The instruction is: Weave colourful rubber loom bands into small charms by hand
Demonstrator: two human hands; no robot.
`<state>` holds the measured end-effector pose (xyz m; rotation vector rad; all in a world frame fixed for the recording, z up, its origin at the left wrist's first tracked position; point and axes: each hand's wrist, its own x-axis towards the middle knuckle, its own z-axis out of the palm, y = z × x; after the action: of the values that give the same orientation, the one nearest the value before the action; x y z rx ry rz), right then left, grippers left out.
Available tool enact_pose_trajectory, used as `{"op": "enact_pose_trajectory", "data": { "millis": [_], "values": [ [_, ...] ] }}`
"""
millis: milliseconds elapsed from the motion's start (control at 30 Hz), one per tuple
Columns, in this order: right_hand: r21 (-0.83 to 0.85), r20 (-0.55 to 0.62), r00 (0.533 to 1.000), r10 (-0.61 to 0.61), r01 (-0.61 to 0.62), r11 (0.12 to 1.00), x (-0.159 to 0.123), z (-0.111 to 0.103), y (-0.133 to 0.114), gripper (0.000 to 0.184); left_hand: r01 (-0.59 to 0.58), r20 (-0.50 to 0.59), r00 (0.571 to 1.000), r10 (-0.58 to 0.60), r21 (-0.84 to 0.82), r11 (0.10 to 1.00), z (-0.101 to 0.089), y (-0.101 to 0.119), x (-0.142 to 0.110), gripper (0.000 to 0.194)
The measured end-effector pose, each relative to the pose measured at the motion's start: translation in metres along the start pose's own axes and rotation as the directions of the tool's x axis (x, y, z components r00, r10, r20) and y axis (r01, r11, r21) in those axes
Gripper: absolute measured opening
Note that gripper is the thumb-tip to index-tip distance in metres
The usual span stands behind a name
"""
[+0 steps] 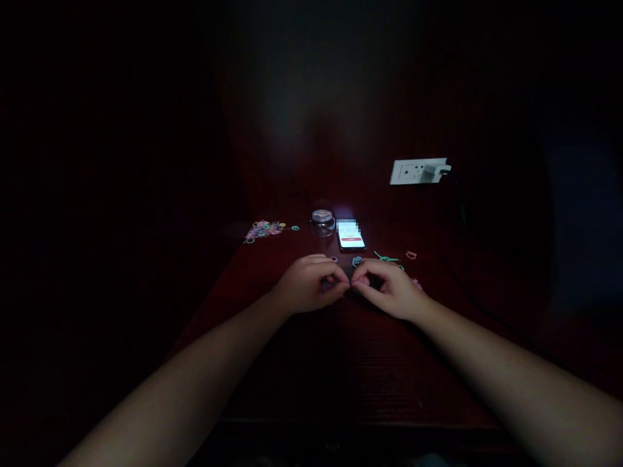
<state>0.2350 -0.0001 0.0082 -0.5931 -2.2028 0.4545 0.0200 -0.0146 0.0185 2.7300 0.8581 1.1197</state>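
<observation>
My left hand (314, 283) and my right hand (387, 287) meet fingertip to fingertip over the dark red table (370, 363). Both are closed in a pinch, thumb against forefinger. Whatever lies between the fingertips is too small and dark to make out. Just beyond the hands are a small blue coiled band (357, 261), a green strip (387, 257) and a pink band (411, 255). A bit of pink (417, 284) shows beside my right hand, partly hidden by it.
A phone (351, 235) with a lit screen lies past the hands. Left of it stands a small round clear container (322, 222). Farther left is a pile of colourful small bands (264, 229). A white wall socket (418, 170) holds a plug. The surroundings are very dark.
</observation>
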Motion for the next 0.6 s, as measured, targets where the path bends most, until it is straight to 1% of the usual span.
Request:
{"op": "enact_pose_trajectory", "data": {
  "millis": [133,367,600],
  "values": [
    [0.002,0.011,1.000,0.024,-0.024,1.000,-0.0007,0.0003,0.0000,0.008,0.009,0.001,1.000,-0.009,-0.011,1.000,-0.0003,-0.0011,-0.0008,0.011],
    [0.006,-0.009,0.999,0.042,-0.042,0.999,-0.0015,0.0008,-0.0001,0.007,0.032,-0.017,0.999,-0.032,-0.013,0.999,-0.0006,-0.0025,-0.0020,0.012],
    [-0.007,-0.012,0.998,0.056,-0.056,0.998,-0.0033,0.0015,0.0012,0.005,0.036,-0.032,0.999,-0.037,-0.024,0.999,0.0031,-0.0044,-0.0043,0.008]
  ]
}}
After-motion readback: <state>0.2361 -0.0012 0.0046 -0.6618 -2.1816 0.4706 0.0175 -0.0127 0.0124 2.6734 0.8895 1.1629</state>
